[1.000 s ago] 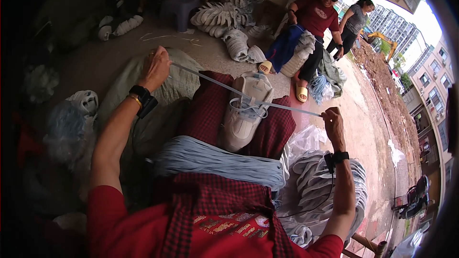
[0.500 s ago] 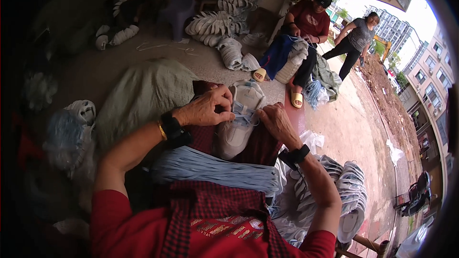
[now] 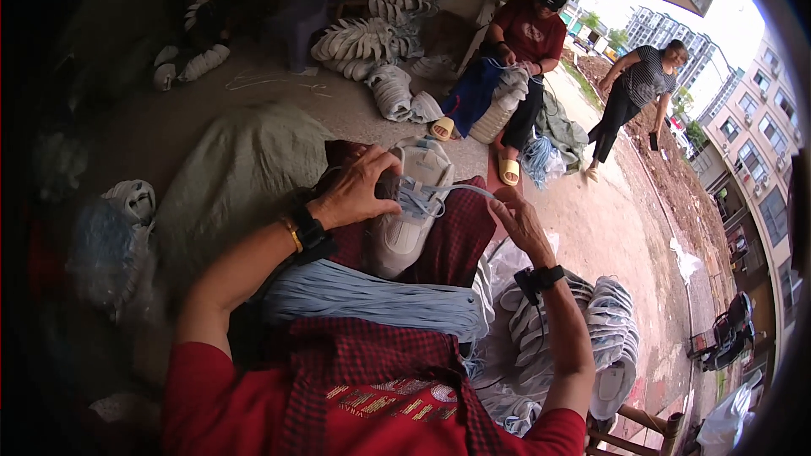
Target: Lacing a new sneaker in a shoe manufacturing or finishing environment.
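A pale grey-white sneaker (image 3: 400, 245) rests on my lap over a dark red checked cloth, toe pointing toward me. My left hand (image 3: 361, 189) is closed at its left side, fingers bent over the edge and thumb beside the lacing. A light blue shoelace (image 3: 463, 187) runs from the sneaker's eyelets out to the right. Its far part is pinched between the thumb and fingers of my right hand (image 3: 521, 224), held off the shoe. Across my lap, nearer to me, lies a thick bundle of light blue shoelaces (image 3: 372, 295).
Stacked white shoes (image 3: 610, 329) stand at my right, beside a wooden chair frame (image 3: 646, 422). A green-grey sack (image 3: 245, 169) bulges at left. Ahead, a seated person (image 3: 528, 42) handles shoes; another person (image 3: 638, 84) stands outside. More shoe piles (image 3: 363, 42) lie behind.
My right hand has moved right and slightly down, drawing the shoelace out from the sneaker. My left hand has shifted from the lace to the shoe's side. The standing person has moved.
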{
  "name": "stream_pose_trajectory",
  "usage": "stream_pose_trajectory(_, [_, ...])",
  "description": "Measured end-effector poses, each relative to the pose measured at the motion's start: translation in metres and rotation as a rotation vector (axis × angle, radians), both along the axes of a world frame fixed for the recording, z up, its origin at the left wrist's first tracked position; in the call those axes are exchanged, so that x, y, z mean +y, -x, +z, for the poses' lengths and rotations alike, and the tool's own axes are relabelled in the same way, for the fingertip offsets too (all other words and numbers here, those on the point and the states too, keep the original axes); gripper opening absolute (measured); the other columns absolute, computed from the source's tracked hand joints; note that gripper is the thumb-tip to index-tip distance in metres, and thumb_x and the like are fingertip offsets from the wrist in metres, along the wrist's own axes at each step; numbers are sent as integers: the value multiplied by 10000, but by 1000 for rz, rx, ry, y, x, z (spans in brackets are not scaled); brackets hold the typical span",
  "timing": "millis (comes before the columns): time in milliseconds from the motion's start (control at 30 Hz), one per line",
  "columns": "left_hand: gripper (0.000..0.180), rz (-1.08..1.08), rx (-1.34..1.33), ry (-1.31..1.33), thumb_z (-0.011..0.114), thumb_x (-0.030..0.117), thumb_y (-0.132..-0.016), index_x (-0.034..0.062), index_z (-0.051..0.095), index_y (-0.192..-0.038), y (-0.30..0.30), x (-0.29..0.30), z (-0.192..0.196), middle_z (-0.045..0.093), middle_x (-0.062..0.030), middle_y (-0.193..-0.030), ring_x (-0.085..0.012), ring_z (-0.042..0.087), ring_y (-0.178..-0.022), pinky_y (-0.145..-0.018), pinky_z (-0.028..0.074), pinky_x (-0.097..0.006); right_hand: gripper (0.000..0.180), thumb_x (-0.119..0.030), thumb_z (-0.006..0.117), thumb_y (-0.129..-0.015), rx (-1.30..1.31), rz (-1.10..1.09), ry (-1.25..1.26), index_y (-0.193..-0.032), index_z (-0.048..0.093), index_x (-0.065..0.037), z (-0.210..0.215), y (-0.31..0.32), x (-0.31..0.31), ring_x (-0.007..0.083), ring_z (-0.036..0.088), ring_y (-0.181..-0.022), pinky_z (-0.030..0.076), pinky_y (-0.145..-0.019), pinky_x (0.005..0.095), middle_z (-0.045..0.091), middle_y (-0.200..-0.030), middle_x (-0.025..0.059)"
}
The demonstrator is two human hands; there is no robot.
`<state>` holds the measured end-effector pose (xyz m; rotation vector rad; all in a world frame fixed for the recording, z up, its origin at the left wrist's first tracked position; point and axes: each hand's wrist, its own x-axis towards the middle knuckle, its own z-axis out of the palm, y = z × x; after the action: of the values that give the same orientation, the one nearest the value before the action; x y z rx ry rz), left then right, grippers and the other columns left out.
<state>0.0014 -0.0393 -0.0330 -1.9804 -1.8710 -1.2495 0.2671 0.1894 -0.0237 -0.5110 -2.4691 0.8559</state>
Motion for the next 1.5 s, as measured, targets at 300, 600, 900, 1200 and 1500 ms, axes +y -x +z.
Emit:
stream_pose_trajectory(300, [534,91,-260,73,872,287,-623,36,627,-1025,33,-22,-23,650,-98,-956,-251,590,-946,-897,449,-377,553,-486,586,-920,-30,-114,-189,-1347,474,-153,-44,61,-46,447,416,-1185,369,-985,570,461,-1292,243])
stream_pose_trajectory(600, [392,-172,-954,231,581,361,-980,44,664,-1194,66,-23,-10,704,-34,-1033,-110,588,-988,-901,389,-272,545,-470,637,-883,-23,-84,-160,-1314,502,-165,-52,65,-35,487,410,-1211,400,-936,649,438,-1321,254])
stream_pose_trajectory(900, [434,-265,-1388,317,598,374,-968,80,560,-1285,120,-35,-31,668,-77,-1121,-189,644,-941,-804,523,-337,539,-480,625,-888,-47,-91,-194,-1315,504,-174,-54,62,-24,474,408,-1217,406,-940,640,450,-1290,250])
stream_pose_trajectory(1200, [786,667,-1001,-462,519,633,-905,275,246,-1550,325,-354,0,351,-86,-1493,-241,434,-1259,-987,415,-434,534,-444,621,-906,32,10,-192,-1334,476,-161,-46,65,-35,465,395,-1226,382,-958,644,432,-1314,245])
stream_pose_trajectory(1500, [747,799,-905,-709,449,636,-924,257,264,-1541,296,-437,32,338,-57,-1525,-279,398,-1331,-1052,347,-490,528,-432,599,-920,-36,-9,-240,-1308,491,-90,-52,63,-19,407,419,-1227,317,-1036,519,534,-1276,216])
